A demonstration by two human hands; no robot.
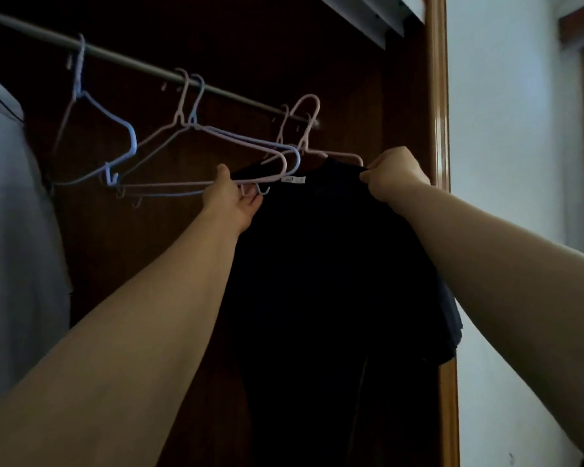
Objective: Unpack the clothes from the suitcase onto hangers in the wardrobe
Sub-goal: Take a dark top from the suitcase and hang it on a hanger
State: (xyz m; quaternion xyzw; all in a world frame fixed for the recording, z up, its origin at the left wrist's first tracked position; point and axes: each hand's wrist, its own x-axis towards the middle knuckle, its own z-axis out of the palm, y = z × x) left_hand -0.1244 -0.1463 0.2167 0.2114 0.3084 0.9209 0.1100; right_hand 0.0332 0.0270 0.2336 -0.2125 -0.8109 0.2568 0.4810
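A black shirt point(317, 264) hangs on a pink hanger point(309, 129) hooked over the grey wardrobe rail point(142, 67), at the rail's right end. A white label point(293, 180) shows at its collar. My left hand point(233, 200) grips the shirt's left shoulder, next to the lower bars of the empty hangers. My right hand point(391, 178) pinches the shirt's right shoulder by the hanger's arm. The suitcase is out of view.
Several empty pink and blue hangers point(196, 129) hang along the rail to the left. A pale garment point(11, 214) hangs at the far left. The wardrobe's wooden side frame point(437, 96) stands just right of the shirt, with a white wall point(506, 163) beyond.
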